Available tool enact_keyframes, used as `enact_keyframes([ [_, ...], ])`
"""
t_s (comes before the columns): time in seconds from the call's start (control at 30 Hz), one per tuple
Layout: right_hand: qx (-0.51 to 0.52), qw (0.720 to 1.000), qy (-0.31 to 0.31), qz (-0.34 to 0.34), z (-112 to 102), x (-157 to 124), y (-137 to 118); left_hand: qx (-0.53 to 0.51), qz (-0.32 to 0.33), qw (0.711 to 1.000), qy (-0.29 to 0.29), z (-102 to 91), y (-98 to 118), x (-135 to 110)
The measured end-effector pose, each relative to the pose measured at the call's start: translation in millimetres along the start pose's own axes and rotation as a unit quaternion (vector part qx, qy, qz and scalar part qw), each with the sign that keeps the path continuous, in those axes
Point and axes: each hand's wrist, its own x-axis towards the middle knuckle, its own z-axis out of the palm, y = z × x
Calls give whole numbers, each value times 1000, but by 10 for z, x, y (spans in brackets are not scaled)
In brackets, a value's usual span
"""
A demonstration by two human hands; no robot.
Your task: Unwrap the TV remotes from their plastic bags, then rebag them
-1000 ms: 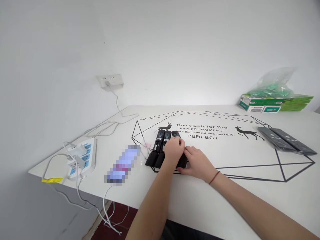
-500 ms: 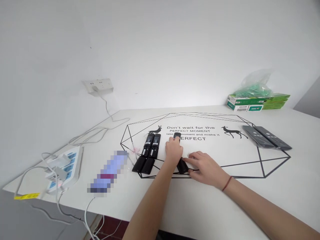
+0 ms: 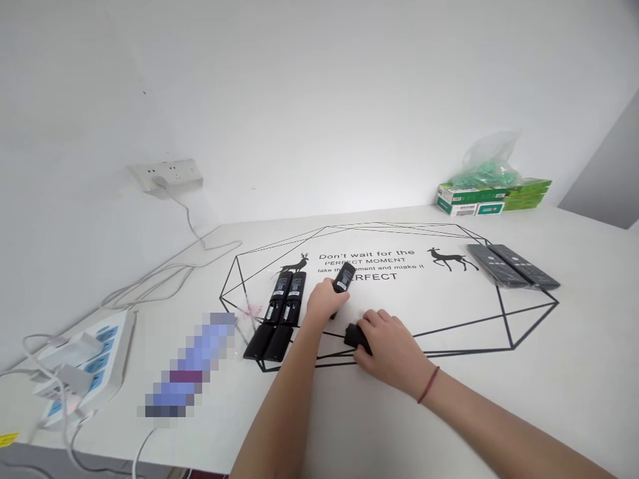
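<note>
The left hand point(image 3: 324, 303) and right hand point(image 3: 387, 339) sit close together over a black remote point(image 3: 343, 278), and at their nine o'clock a pair of black remotes point(image 3: 277, 313) lies side by side just beside the left hand, with a blurred device point(image 3: 187, 362) and a power strip point(image 3: 74, 366) trailing white cables point(image 3: 164, 273) farther out that way. Toward two o'clock two grey remotes point(image 3: 512, 266) lie well apart from the hands, and beyond them green boxes point(image 3: 492, 198) under a plastic bag point(image 3: 486, 163) stand against the wall. The white table point(image 3: 499, 372) lies bare from three to six o'clock, and also at twelve o'clock up to the wall.
</note>
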Motion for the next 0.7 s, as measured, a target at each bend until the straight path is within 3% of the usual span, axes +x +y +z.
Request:
enact_keyframes([
  [0.13,13,1000,-16,11,-81,-65,79,-82,13,996,14,8,-61,-2],
  [0.2,35,999,-24,13,-108,-60,89,-204,9,979,18,16,-46,-20],
  [0.27,71,997,-10,25,-130,-41,99,-377,-11,926,1,32,6,-45],
  [0.33,112,992,31,42,-151,-17,124,-518,-32,854,-36,55,86,-80],
  [0.53,158,969,182,47,-160,29,273,-735,-93,654,-153,123,369,-297],
  [0.6,152,967,199,46,-139,32,314,-757,-96,616,-196,128,439,-385],
  [0.7,147,965,209,52,-109,31,350,-768,-83,594,-225,127,502,-471],
])
